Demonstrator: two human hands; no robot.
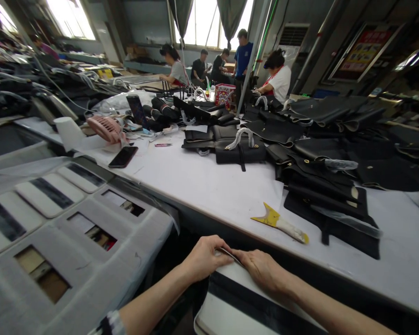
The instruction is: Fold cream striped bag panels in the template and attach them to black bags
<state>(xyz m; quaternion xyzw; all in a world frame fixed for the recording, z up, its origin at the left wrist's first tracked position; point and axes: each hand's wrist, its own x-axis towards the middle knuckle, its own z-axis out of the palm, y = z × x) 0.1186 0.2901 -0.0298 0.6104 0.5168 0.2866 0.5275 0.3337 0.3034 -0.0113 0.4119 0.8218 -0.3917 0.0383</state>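
Observation:
My left hand (204, 258) and my right hand (263, 270) meet low in the view, just below the near edge of the white table (209, 181). Both pinch the top edge of a thin flat piece (228, 253) that lies on a white board with a black strip (244, 302). Fingers of each hand are curled closed on that edge. A yellow-tipped scraper tool (279, 223) lies on the table a little beyond my right hand.
Black leather bags and cut pieces (321, 186) pile up at the right. A phone (123, 157), a pink fan (106, 128) and a white cup (68, 132) sit at the left. A grey template with cut-outs (73, 237) is near left. Several people sit at the back.

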